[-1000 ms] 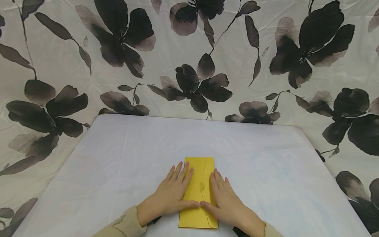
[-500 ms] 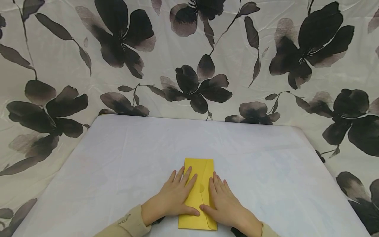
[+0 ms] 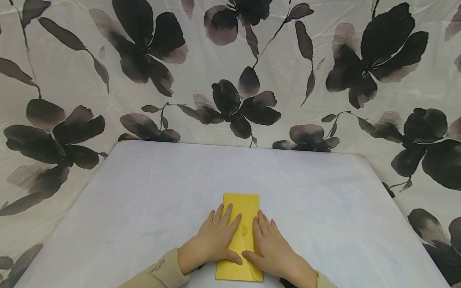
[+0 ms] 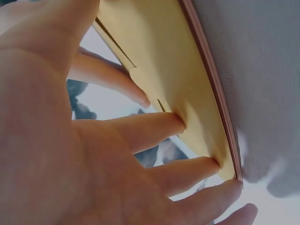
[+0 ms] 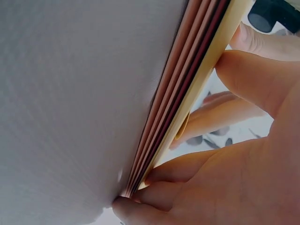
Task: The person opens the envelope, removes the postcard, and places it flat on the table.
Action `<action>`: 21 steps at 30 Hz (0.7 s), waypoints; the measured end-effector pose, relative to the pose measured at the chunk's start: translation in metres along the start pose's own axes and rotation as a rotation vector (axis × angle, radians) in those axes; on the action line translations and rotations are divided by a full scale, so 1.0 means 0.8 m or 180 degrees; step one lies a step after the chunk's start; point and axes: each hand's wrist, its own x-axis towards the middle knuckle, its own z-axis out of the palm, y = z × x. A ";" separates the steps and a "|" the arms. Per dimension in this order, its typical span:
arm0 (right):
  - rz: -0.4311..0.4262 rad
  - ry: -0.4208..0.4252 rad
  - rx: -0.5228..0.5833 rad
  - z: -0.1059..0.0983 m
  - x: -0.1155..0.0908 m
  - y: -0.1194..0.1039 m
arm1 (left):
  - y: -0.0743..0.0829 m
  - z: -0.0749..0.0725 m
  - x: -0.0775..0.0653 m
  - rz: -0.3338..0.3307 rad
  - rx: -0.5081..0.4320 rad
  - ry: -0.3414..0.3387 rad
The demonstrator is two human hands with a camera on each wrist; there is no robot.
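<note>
A yellow envelope lies lengthwise near the front of the table, its flap seam and small rounded tab facing up. In the right wrist view, reddish and pink layered edges show beneath the yellow top, so it looks like a stack. My left hand rests on its left side, fingers spread and thumb lying across the lower part. Along the right edge lies my right hand, fingers nearly straight and close together, thumb on top. The two thumb tips are close but apart. In the left wrist view the fingertips touch the envelope's face.
A white-covered table extends around the envelope, its far edge meeting a floral cloth behind. A black wrist device shows at the upper right of the right wrist view.
My left hand has slid slightly right and toward me over the envelope. My right hand has shifted a little left and nearer. The envelope appears almost in place.
</note>
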 end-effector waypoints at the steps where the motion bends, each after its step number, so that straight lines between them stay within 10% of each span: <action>1: -0.0002 0.0004 -0.0009 0.000 0.000 0.000 | 0.001 0.000 0.000 -0.0013 0.0011 -0.0012; 21: 0.0043 0.0021 0.0192 0.005 0.002 -0.001 | 0.009 0.001 0.003 -0.0128 0.0126 -0.0035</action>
